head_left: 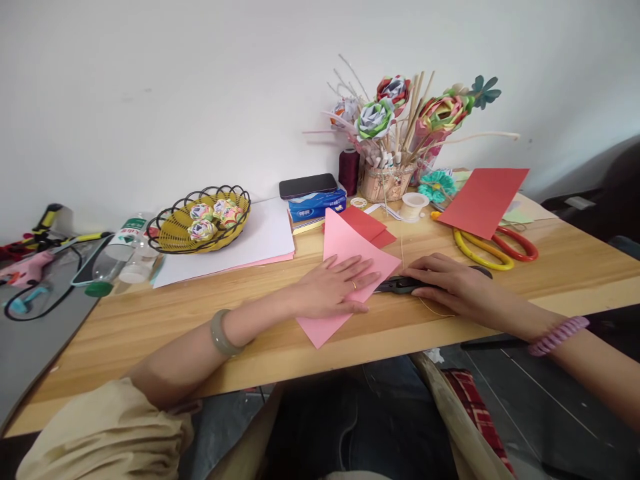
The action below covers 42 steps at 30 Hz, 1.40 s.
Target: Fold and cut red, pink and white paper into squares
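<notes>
My left hand (pixel 336 288) lies flat on a pink paper sheet (pixel 327 330), fingers spread, pressing it to the wooden table. The sheet sits at a slant, one corner pointing at me. My right hand (pixel 457 290) is closed over a dark-handled tool (pixel 401 285), fingers on one side and thumb on the other. The tool's narrow tip reaches the sheet's right edge. Most of its handle is hidden under the hand, so I cannot tell whether it is pliers or scissors. Red paper pieces (pixel 367 227) lie just behind the pink sheet.
Behind stand a pot (pixel 387 183) of paper flowers, a thread spool (pixel 349 172) and a phone (pixel 309 186) on a tissue pack (pixel 317 204). At left are a basket (pixel 173 237) and a bottle (pixel 113 257). Yellow and red handles (pixel 483 250) and red paper (pixel 485 200) lie right.
</notes>
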{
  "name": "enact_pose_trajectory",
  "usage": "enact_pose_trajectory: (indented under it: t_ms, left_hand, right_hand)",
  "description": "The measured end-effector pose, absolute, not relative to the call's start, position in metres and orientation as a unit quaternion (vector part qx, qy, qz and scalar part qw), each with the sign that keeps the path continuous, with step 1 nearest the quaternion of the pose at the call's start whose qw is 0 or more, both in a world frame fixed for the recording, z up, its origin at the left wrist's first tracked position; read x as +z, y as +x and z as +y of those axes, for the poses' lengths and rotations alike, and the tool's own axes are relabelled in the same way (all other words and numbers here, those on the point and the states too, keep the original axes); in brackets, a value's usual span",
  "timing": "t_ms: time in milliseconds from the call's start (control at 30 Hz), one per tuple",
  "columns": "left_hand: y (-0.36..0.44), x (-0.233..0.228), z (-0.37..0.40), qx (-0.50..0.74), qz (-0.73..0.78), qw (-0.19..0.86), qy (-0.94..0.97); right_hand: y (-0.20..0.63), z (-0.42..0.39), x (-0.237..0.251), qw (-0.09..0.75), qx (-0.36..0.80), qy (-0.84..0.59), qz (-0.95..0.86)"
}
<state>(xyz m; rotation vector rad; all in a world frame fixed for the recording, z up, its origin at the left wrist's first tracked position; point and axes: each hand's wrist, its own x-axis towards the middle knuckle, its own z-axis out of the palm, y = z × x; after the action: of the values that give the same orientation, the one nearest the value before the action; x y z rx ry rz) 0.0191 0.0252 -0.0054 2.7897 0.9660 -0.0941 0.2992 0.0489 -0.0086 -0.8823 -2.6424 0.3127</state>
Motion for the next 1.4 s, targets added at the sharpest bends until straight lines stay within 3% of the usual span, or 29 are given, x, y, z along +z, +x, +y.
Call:
enact_pose_trajectory:
  t_ms: [1400]
  left_hand:
    - [0.020, -0.005, 0.024, -0.029, 0.351, 0.113, 0.929]
  right_hand:
    - [0.284, 0.031, -0.004, 0.160, 0.101, -0.259, -0.947]
